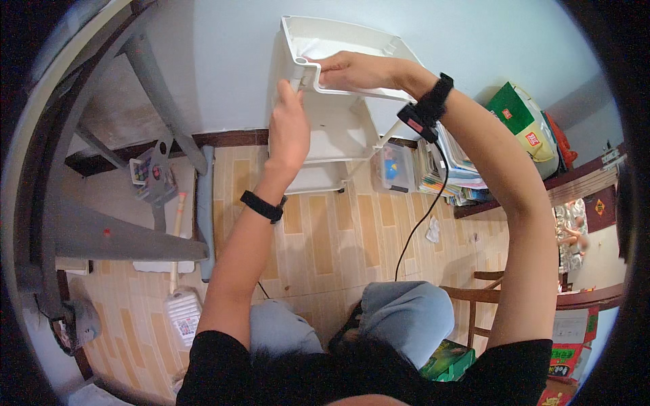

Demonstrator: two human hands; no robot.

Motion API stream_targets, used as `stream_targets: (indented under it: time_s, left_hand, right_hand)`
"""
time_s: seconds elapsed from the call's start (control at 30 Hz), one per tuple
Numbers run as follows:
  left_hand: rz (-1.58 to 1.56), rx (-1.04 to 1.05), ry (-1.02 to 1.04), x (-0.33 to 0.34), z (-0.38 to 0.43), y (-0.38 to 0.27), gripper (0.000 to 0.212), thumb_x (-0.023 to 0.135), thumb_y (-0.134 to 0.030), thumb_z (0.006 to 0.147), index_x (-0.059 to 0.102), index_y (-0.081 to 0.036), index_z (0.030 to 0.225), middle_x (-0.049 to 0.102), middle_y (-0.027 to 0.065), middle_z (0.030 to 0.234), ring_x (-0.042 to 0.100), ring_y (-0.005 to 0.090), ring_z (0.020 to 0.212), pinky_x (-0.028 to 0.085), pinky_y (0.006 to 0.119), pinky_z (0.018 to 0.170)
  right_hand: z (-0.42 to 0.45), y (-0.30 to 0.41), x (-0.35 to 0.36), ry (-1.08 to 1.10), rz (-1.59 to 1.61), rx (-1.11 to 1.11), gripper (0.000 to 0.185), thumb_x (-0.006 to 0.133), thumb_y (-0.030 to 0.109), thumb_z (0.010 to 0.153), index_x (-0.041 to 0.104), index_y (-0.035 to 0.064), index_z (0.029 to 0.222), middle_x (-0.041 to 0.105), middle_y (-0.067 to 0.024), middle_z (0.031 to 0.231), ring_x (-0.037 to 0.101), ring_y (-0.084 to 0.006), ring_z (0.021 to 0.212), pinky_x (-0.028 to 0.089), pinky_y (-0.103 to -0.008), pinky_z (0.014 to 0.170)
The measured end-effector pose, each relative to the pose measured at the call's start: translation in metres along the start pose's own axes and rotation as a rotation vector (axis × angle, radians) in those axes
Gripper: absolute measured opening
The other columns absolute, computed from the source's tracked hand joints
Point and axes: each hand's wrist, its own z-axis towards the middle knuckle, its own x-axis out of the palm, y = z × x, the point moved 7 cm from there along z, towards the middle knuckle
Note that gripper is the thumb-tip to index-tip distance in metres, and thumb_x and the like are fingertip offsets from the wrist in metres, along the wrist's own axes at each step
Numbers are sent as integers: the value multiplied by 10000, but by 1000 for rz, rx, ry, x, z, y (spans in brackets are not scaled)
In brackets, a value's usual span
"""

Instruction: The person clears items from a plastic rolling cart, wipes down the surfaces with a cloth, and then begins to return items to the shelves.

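Observation:
A white plastic tiered shelf rack (337, 127) stands against the wall in front of me. My left hand (290, 124) is closed around the upright post (296, 81) just under the front left corner of the top tray. My right hand (355, 71) grips the raised edge of that top tray (350, 26) beside the same corner, its fingertips partly hidden by the rim. Two lower tiers show beneath, the lowest with a small dark caster (340, 191). Both wrists wear black straps, and a device with a cable (417, 122) sits at the right one.
Right of the rack are a clear plastic box (393, 167), stacked books and papers (457, 162) and a green bag (510, 111). A crumpled white tissue (432, 230) lies on the floor. Grey table legs (132, 233) stand left; a wooden chair (472, 294) is at right. Another person is far right.

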Motion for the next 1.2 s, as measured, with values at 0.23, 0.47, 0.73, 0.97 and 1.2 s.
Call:
stream_targets:
  time_s: [0.23,0.47,0.73,0.97,1.2]
  left_hand:
    - [39,55,-36,7,-3,-6,227,452,-161,1084,354,21,1179,637,367,970,629,556,901,502,599,695]
    - [66,72,-64,7,-7,-8,202,445,-144,1086,353,22,1158,631,367,980,627,554,903,503,588,697]
    - [43,82,-76,6,-3,-4,219,419,-148,1097,326,-1,1231,642,356,913,634,564,854,465,598,682]
    - [3,34,-5,8,-3,-9,184,444,-104,1082,355,35,1163,628,347,984,651,524,944,518,574,764]
    - [-44,-20,15,6,3,-2,146,437,-81,1078,348,28,1117,625,365,971,632,550,948,497,576,738]
  right_hand:
    - [-40,3,-11,72,134,-186,424,483,-48,1007,673,99,1357,650,-65,1398,514,-178,1386,400,-298,1152]
    - [-63,-38,-36,217,-81,-62,474,531,-94,950,748,216,1234,603,-19,1449,489,-199,1432,74,-528,1290]
    - [-98,-82,-65,224,-436,335,386,590,-123,845,831,154,964,730,-132,1208,695,-218,1150,395,-355,1120]
    - [-74,-129,-74,31,-598,278,259,569,90,953,769,21,804,736,-152,799,662,-260,758,511,-392,689]
    - [-41,-129,-67,-140,-515,338,315,498,1,924,642,45,1201,689,-173,1151,636,-283,1025,480,-374,893]
